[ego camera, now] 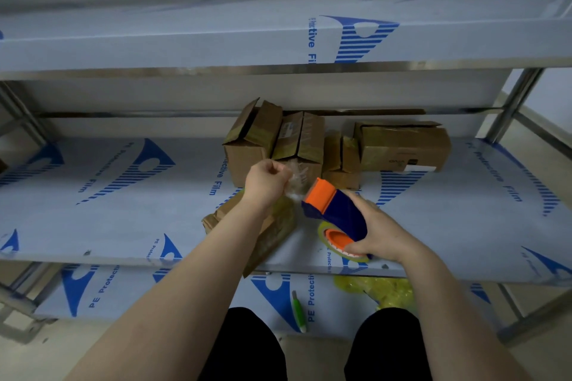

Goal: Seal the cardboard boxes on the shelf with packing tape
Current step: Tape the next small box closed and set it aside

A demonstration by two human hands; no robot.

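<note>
Left hand [267,182] is pinching the crumpled loose end of the tape [294,182], fingers curled tight on it. Right hand [382,233] is wrapped round the one tape dispenser [335,210]. The box I'm doing [274,235] sits right under my left wrist at the front edge of the shelf [123,226], lying skewed to that edge, so the left hand's closer. I reckon the tape comes down onto it next. Toward the back edge there's roughly four more boxes [402,145] bunched up, hard to tell apart.

Before you: shelf [216,70] shiny bare metal at edges, matt printed plastic film [108,219] on top. Boxes [247,158] matt brown cardboard. Your dispenser [337,210] smooth glossy plastic. Tape strip [297,178] clear, shiny, crumpled.
</note>
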